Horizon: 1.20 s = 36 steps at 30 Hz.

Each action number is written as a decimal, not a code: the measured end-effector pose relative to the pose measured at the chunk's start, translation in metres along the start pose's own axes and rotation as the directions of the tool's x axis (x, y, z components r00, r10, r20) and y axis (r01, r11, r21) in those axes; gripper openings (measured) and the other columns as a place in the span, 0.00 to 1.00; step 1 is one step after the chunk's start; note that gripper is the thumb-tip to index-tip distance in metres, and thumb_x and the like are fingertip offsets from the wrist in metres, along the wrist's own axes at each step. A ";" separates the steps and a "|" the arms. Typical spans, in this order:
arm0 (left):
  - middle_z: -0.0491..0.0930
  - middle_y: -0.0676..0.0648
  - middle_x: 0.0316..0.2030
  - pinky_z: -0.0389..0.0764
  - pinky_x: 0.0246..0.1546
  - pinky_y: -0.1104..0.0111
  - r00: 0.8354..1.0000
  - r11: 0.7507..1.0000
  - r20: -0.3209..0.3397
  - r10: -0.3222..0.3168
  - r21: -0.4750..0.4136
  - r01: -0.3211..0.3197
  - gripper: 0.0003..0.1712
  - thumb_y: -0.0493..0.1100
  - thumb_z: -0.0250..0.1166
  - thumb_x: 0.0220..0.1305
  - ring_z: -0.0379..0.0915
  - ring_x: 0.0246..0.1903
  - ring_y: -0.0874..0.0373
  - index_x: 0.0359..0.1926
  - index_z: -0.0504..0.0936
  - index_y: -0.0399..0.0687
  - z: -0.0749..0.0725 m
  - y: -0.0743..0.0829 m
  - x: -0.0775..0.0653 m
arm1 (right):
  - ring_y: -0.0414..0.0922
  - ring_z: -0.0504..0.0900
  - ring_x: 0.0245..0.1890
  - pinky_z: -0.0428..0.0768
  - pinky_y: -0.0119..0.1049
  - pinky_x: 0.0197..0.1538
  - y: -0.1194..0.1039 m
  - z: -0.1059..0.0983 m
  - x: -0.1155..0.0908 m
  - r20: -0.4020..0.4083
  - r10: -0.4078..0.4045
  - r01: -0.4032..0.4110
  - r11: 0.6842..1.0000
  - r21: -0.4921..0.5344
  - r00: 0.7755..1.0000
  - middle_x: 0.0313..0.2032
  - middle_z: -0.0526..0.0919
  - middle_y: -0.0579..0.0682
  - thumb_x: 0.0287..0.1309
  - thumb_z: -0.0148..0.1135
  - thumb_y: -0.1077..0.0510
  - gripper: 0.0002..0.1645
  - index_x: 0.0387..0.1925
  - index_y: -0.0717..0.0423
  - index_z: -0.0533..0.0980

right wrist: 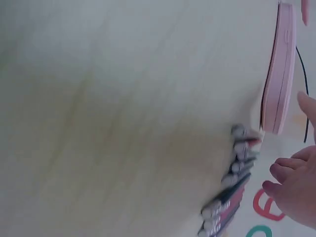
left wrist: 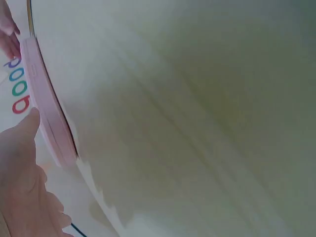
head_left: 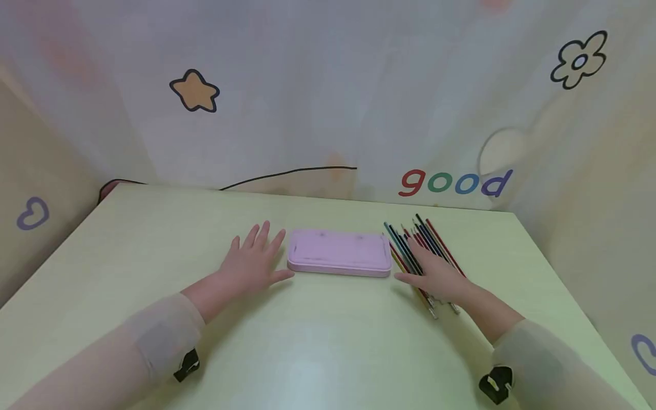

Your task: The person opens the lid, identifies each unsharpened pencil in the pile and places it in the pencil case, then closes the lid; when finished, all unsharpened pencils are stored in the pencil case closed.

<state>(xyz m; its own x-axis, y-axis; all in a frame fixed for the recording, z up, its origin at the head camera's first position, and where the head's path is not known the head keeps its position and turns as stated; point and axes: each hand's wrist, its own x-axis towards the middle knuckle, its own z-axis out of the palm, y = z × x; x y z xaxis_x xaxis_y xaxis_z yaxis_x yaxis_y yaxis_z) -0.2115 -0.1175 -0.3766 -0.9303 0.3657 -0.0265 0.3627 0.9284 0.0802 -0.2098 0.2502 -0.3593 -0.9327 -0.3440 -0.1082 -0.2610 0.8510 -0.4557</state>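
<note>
A closed pink pencil case lies flat near the middle of the table. My left hand is just left of it, fingers spread and thumb reaching toward its near left corner. To the right of the case lies a loose bunch of pencils in several colours, covered in part by my right hand. That hand's fingers are extended over the bunch, with the thumb pointing left. In the right wrist view the pencil ends are below the case's end, and the right hand hangs above the pencils.
The pale table extends to a printed curtain at the back and both sides. The curtain bears a star, a flower and the word "good". Black straps or clips show at both sleeves.
</note>
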 end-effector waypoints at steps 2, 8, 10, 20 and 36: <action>0.39 0.34 0.71 0.46 0.61 0.38 1.000 1.000 0.010 0.010 -0.030 -0.009 0.51 0.71 0.51 0.59 0.35 0.69 0.38 0.73 0.45 0.49 0.000 0.004 0.005 | 0.62 0.53 0.66 0.57 0.57 0.63 -0.006 0.001 0.003 0.005 0.016 -0.016 0.996 0.089 1.000 0.68 0.53 0.66 0.59 0.59 0.43 0.52 0.70 0.68 0.46; 0.35 0.34 0.71 0.43 0.61 0.38 0.992 0.984 0.048 0.117 -0.138 -0.110 0.53 0.69 0.53 0.59 0.31 0.69 0.38 0.73 0.42 0.47 -0.001 0.020 0.021 | 0.57 0.59 0.66 0.61 0.49 0.63 -0.018 0.013 0.014 0.019 0.137 -0.134 0.917 0.377 0.990 0.66 0.59 0.64 0.58 0.62 0.47 0.49 0.69 0.67 0.50; 0.34 0.35 0.71 0.42 0.62 0.40 0.984 0.975 0.049 0.173 -0.148 -0.165 0.53 0.69 0.54 0.59 0.29 0.70 0.40 0.73 0.41 0.47 -0.002 0.026 0.027 | 0.57 0.57 0.66 0.59 0.48 0.64 -0.020 0.016 0.018 0.014 0.164 -0.155 0.897 0.413 0.986 0.67 0.57 0.64 0.56 0.64 0.47 0.51 0.69 0.67 0.49; 0.38 0.40 0.72 0.42 0.66 0.48 0.947 0.949 0.064 0.315 -0.022 -0.314 0.50 0.65 0.54 0.62 0.31 0.70 0.45 0.73 0.42 0.46 -0.008 0.055 0.053 | 0.57 0.44 0.70 0.48 0.50 0.67 -0.014 0.027 0.038 0.031 0.120 -0.123 0.939 0.321 0.992 0.71 0.42 0.62 0.43 0.73 0.43 0.72 0.71 0.62 0.33; 0.41 0.37 0.71 0.48 0.66 0.52 0.951 0.926 0.117 0.286 0.221 -0.306 0.41 0.58 0.43 0.67 0.38 0.69 0.40 0.72 0.46 0.39 0.010 0.068 0.057 | 0.55 0.41 0.71 0.44 0.50 0.68 -0.018 0.038 0.047 0.014 0.073 -0.074 0.969 0.237 0.997 0.72 0.41 0.60 0.44 0.74 0.48 0.71 0.72 0.60 0.32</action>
<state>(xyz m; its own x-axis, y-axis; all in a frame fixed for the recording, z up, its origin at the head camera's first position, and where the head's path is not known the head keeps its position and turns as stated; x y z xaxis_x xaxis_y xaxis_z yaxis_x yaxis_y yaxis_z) -0.2394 -0.0331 -0.3829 -0.7747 0.6210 -0.1187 0.6322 0.7625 -0.1375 -0.2396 0.2032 -0.3899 -0.9457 -0.2867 -0.1529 -0.1252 0.7558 -0.6427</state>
